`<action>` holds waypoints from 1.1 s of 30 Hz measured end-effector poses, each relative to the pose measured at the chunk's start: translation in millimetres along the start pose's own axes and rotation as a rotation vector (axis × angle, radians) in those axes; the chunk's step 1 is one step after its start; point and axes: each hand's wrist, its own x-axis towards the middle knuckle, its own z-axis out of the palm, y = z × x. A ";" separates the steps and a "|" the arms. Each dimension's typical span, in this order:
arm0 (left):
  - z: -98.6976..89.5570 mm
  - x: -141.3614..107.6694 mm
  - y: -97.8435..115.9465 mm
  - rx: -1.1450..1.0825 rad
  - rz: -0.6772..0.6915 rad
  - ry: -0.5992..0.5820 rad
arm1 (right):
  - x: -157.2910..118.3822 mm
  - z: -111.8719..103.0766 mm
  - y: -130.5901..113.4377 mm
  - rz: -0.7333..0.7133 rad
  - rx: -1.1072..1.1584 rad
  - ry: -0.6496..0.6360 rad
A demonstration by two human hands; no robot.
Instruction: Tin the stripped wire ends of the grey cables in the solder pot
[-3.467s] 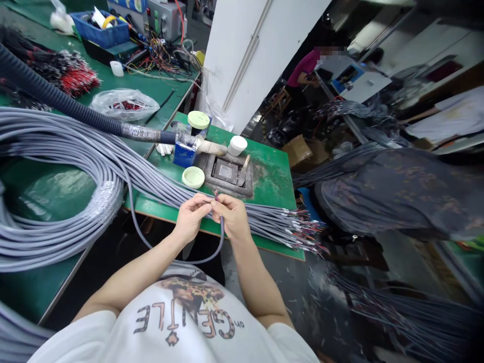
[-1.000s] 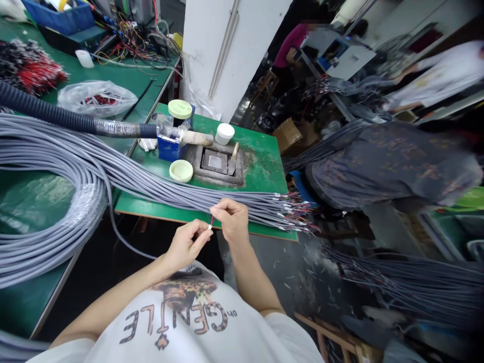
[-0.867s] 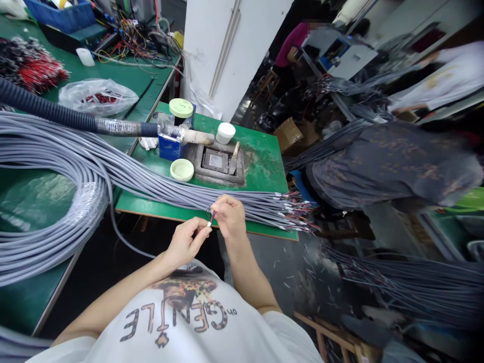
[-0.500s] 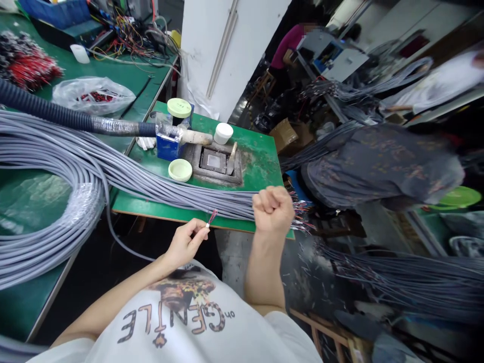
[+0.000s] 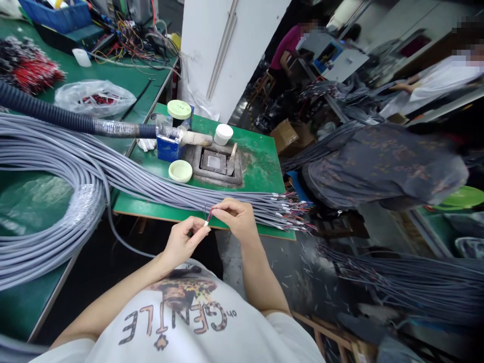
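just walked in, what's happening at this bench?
A person in a white T-shirt holds the end of one grey cable in front of the bench edge. The left hand pinches the cable end just below its stripped tip; the right hand pinches the thin coloured wires sticking out of it. A big bundle of grey cables lies across the green table, stripped ends fanned over its right edge, near a metal solder pot.

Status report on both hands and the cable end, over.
Left hand pinching grey cable end. Right hand pinching its thin wires. Cable bundle just behind on green table.
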 end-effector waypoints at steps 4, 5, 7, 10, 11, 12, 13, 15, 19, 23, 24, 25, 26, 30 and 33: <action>0.6 0.5 1.2 -0.026 -0.048 0.015 | -3.3 18.0 5.7 -0.073 0.043 0.158; 0.8 0.4 2.1 -0.043 -0.067 0.006 | -2.7 22.8 7.6 -0.077 0.099 0.199; 1.5 -0.2 3.6 -0.082 -0.102 -0.010 | 1.9 26.9 9.0 -0.064 0.260 0.261; 2.9 -2.2 1.9 -0.134 -0.151 -0.031 | 14.3 11.1 1.9 -0.091 0.483 0.363; 3.3 -2.7 0.1 -0.156 -0.174 -0.040 | 17.7 1.3 -2.5 -0.129 0.516 0.407; 3.6 -3.1 -1.9 -0.184 -0.198 -0.046 | 19.6 -8.9 -7.2 -0.167 0.512 0.442; 3.8 -3.2 -4.0 -0.216 -0.221 -0.046 | 19.9 -18.1 -11.5 -0.178 0.469 0.440; 3.8 -2.3 -7.2 -0.274 -0.245 -0.036 | 15.3 -29.3 -17.7 -0.089 0.266 0.270; 2.9 0.4 -7.5 -0.267 -0.210 -0.051 | 1.3 -22.9 -17.4 0.167 -0.038 -0.111; 2.2 1.1 -5.3 -0.209 -0.123 -0.107 | 1.9 -13.3 -15.2 0.209 -0.056 -0.217; 1.8 1.1 -5.1 -0.189 -0.095 -0.120 | 3.7 -13.3 -15.7 0.210 -0.053 -0.239; 1.2 1.2 -5.2 -0.167 -0.066 -0.132 | 5.5 -14.1 -16.4 0.208 -0.045 -0.260; 0.2 1.4 -5.5 -0.142 -0.034 -0.144 | 7.1 -15.1 -17.0 0.203 -0.034 -0.283; -6.9 4.3 -6.7 0.022 0.113 -0.210 | 11.7 -15.6 -15.0 0.184 0.039 -0.391; -12.3 8.3 -6.6 0.159 0.206 -0.258 | 14.4 -10.3 -12.0 0.231 0.110 -0.442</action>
